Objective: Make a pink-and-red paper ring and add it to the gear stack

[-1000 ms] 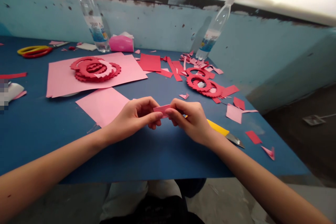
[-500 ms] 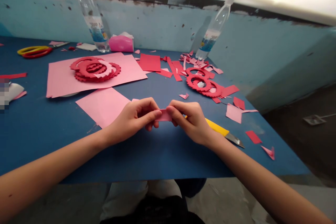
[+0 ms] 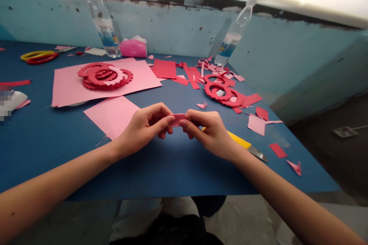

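A small strip of pink paper (image 3: 178,120) is stretched between my two hands, above the blue table. My left hand (image 3: 151,121) pinches its left end between thumb and bent fingers. At the other end, my right hand (image 3: 205,128) is closed on the strip in the same way. A square sheet of pink paper (image 3: 110,115) lies beside my left hand, partly covered by it. Under and beyond my right hand rests a yellow-handled cutting tool (image 3: 240,139) with a metal blade; part of its handle is hidden.
Red scalloped paper rings (image 3: 100,76) sit on large pink sheets (image 3: 67,84). More red rings (image 3: 218,92) lie among paper scraps at right. Yellow-and-red scissors (image 3: 40,56), a pink tissue pack (image 3: 133,48), a left bottle (image 3: 105,30) and a right bottle (image 3: 230,42) stand along the wall.
Both hands keep their pinch on the pink strip. The strip has tilted and risen slightly, its upper edge now turned towards me, with small shifts of the fingers.
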The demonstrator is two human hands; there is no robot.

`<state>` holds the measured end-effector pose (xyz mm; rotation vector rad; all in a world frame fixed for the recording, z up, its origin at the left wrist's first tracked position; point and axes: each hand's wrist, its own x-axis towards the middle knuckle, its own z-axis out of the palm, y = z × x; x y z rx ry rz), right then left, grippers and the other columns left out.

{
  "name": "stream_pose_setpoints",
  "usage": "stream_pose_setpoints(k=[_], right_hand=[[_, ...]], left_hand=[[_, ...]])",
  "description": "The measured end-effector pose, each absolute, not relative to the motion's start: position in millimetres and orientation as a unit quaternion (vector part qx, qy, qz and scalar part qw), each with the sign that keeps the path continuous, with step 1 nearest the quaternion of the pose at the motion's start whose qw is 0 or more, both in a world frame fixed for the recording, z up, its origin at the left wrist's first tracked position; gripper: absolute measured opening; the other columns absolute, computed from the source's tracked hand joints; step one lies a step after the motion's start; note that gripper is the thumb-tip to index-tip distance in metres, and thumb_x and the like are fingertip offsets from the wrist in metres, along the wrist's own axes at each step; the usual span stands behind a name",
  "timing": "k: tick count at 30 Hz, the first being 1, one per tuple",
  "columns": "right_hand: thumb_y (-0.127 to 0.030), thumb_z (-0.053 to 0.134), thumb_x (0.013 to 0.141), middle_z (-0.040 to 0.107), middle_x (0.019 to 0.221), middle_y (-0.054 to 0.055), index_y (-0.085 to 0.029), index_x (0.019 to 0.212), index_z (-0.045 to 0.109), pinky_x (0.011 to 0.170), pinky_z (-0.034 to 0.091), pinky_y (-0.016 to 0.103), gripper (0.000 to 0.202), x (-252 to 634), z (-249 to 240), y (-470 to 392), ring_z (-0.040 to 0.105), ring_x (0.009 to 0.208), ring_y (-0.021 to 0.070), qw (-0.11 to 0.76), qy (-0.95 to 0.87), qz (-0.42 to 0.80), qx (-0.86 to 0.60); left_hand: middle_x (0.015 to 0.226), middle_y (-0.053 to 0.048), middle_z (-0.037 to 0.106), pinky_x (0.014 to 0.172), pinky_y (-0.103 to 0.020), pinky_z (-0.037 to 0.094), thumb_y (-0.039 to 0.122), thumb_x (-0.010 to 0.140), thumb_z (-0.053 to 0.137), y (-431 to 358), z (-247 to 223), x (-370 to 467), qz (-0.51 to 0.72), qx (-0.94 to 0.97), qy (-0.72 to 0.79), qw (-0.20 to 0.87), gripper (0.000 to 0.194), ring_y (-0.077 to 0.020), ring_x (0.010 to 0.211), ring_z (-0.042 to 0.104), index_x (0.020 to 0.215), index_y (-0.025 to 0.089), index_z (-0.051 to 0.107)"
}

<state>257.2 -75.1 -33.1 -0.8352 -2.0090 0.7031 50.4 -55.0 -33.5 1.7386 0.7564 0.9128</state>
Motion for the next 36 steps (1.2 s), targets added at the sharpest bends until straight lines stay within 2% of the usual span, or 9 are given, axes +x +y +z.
stream_pose_setpoints(k=[3,6,9,13,18,24,28,32,36], right_hand=[[-0.028,0.051,0.099,0.050,0.057,-0.005,-0.018,0.070,0.051,0.050,0.035,0.020,0.032,257.7,-32.8,-75.2,0.043,0.050,0.0062,0.413,-0.795,0.282,-0.343],[-0.030,0.048,0.101,0.050,0.062,-0.005,-0.018,0.076,0.051,0.051,0.034,0.021,0.028,257.7,-32.5,-74.9,0.042,0.053,0.0069,0.444,-0.783,0.252,-0.355],[-0.029,0.058,0.096,0.047,0.065,-0.006,-0.019,0.080,0.050,0.051,0.033,0.021,0.021,256.9,-33.3,-74.7,0.039,0.053,0.0064,0.500,-0.769,0.170,-0.360],[-0.026,0.068,0.090,0.050,0.071,-0.005,-0.019,0.082,0.051,0.056,0.036,0.022,0.020,255.7,-37.8,-74.5,0.043,0.060,0.0071,0.453,-0.814,0.112,-0.345],[-0.028,0.070,0.090,0.059,0.080,-0.003,-0.020,0.089,0.056,0.062,0.041,0.022,0.016,256.3,-40.3,-74.1,0.049,0.067,0.0087,0.414,-0.831,0.151,-0.340],[-0.024,0.072,0.088,0.059,0.081,-0.003,-0.020,0.088,0.057,0.061,0.043,0.021,0.016,258.1,-36.6,-74.9,0.052,0.068,0.0083,0.411,-0.828,0.207,-0.319],[-0.026,0.067,0.091,0.058,0.078,-0.003,-0.018,0.086,0.056,0.059,0.043,0.020,0.015,258.5,-34.1,-75.6,0.053,0.066,0.0080,0.408,-0.823,0.240,-0.313],[-0.024,0.052,0.098,0.057,0.078,-0.002,-0.018,0.088,0.055,0.059,0.041,0.022,0.012,259.4,-32.6,-75.7,0.051,0.065,0.0090,0.403,-0.829,0.228,-0.315],[-0.016,0.043,0.096,0.053,0.074,-0.002,-0.019,0.081,0.050,0.060,0.038,0.024,0.017,259.8,-32.6,-74.2,0.046,0.063,0.0102,0.409,-0.834,0.193,-0.315]], left_hand=[[0.073,0.003,0.067,0.055,-0.016,0.050,0.034,0.097,0.059,-56.0,-32.1,49.9,0.372,0.722,0.313,0.492,0.020,-0.0052,0.057,0.060,0.086,0.016,0.059],[0.073,0.001,0.069,0.053,-0.017,0.051,0.036,0.096,0.060,-55.9,-30.9,48.8,0.380,0.719,0.342,0.471,0.022,-0.0071,0.057,0.062,0.086,0.016,0.060],[0.077,-0.001,0.072,0.052,-0.018,0.051,0.039,0.095,0.059,-55.4,-30.9,48.9,0.387,0.713,0.375,0.449,0.024,-0.0091,0.059,0.064,0.088,0.016,0.060],[0.074,0.001,0.070,0.053,-0.017,0.051,0.035,0.095,0.060,-56.5,-30.4,51.6,0.382,0.730,0.346,0.448,0.020,-0.0084,0.060,0.065,0.089,0.016,0.061],[0.079,0.000,0.072,0.059,-0.016,0.052,0.031,0.095,0.060,-57.8,-28.3,52.8,0.365,0.747,0.293,0.472,0.016,-0.0079,0.065,0.066,0.094,0.016,0.065],[0.079,0.002,0.072,0.056,-0.013,0.051,0.030,0.092,0.064,-55.8,-28.7,51.6,0.363,0.740,0.290,0.487,0.013,-0.0060,0.064,0.065,0.093,0.018,0.064],[0.079,0.003,0.071,0.058,-0.012,0.051,0.030,0.094,0.061,-55.7,-28.2,50.2,0.361,0.745,0.283,0.484,0.013,-0.0049,0.063,0.064,0.094,0.018,0.064],[0.081,0.001,0.068,0.059,-0.015,0.052,0.029,0.097,0.054,-55.0,-28.7,48.6,0.352,0.752,0.284,0.480,0.016,-0.0062,0.065,0.065,0.093,0.016,0.062],[0.088,-0.001,0.067,0.062,-0.019,0.055,0.025,0.094,0.056,-54.2,-29.8,48.7,0.332,0.749,0.306,0.484,0.016,-0.0110,0.073,0.068,0.108,0.018,0.056]])
